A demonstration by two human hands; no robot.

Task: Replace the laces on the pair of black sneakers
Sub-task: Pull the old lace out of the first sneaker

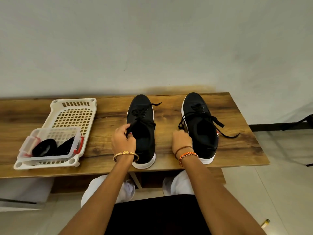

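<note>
Still unlacing: left hand [123, 141] pinching left sneaker [142, 131] lace [141, 116]; right hand [181, 140] curled beside right sneaker [199, 126], grip unclear. Next, pulling lace free through eyelets.

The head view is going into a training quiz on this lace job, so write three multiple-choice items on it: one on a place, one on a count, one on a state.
1. Where does the white basket sit?
A. left of both sneakers
B. between the sneakers
C. on the floor

2. How many black sneakers stand on the table?
A. one
B. two
C. three

3. What is the left hand doing?
A. lying flat on the table
B. pinching a lace end of the left sneaker
C. holding the basket

Answers:
1 A, it lies at the table's left end.
2 B, the left sneaker and the right sneaker stand side by side.
3 B, its grip closes on the black lace.
</note>
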